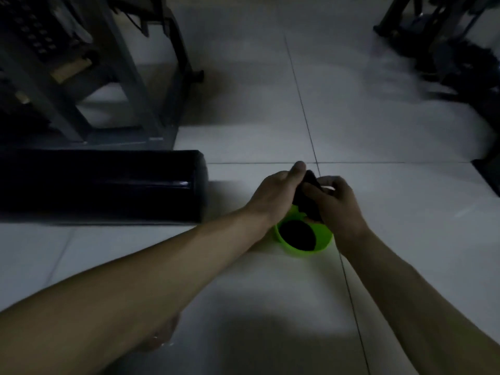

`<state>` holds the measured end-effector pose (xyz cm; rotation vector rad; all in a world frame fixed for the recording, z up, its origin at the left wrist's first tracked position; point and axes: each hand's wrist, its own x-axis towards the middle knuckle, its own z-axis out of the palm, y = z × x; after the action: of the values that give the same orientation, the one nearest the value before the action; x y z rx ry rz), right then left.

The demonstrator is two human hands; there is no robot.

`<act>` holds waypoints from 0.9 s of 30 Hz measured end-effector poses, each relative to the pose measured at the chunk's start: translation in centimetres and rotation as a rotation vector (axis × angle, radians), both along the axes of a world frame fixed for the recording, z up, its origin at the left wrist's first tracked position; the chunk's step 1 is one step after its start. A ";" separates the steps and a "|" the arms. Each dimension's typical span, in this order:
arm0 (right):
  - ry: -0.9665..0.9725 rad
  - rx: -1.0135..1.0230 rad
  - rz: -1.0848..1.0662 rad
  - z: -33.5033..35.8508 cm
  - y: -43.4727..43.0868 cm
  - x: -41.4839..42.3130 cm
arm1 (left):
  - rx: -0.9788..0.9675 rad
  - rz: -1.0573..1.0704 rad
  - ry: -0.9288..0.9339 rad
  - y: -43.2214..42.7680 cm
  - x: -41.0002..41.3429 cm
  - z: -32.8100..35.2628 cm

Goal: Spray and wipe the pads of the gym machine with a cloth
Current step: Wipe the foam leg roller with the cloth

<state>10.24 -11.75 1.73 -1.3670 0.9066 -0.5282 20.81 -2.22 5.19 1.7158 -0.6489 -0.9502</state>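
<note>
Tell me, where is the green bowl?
In the head view, the green bowl sits centrally on the floor, beneath the left hand and right hand gripping the cloth, right of the black pad.

L hand [273,197], R hand [336,205]: bare.

Cloth [304,194]: dark, bunched into tight wad, gripped between your left hand [273,194] and your right hand [338,204], fingers of both curled round it. Lower end hangs at rim of green bowl [323,238]; touching or not, cannot tell. Pad [102,185]: long, black, glossy, squared end, lying level, left of your hands, apart from cloth, in front of grey machine frame [127,77].
</note>
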 end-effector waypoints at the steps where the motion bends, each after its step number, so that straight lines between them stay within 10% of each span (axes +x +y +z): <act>1: -0.070 -0.018 -0.017 1.3 1.2 1.0 | -0.054 0.002 -0.149 1.5 0.7 1.1; 6: -0.156 -0.357 0.148 5.0 8.6 8.6 | -0.146 0.243 -0.556 10.8 8.6 4.8; 14: 0.139 -1.463 0.389 2.2 17.5 13.9 | 0.196 0.382 -1.067 31.3 21.2 2.1; 19: 0.209 -1.539 0.472 2.1 21.0 17.4 | 0.368 0.578 -0.941 38.6 26.0 -0.3; 27: 0.053 -1.711 0.687 3.5 31.3 29.0 | 0.084 0.922 -0.437 46.5 31.4 -3.6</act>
<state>39.25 19.50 5.25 -3.0278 -0.2962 -0.7143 52.23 44.33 1.54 2.0102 -0.0281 0.0469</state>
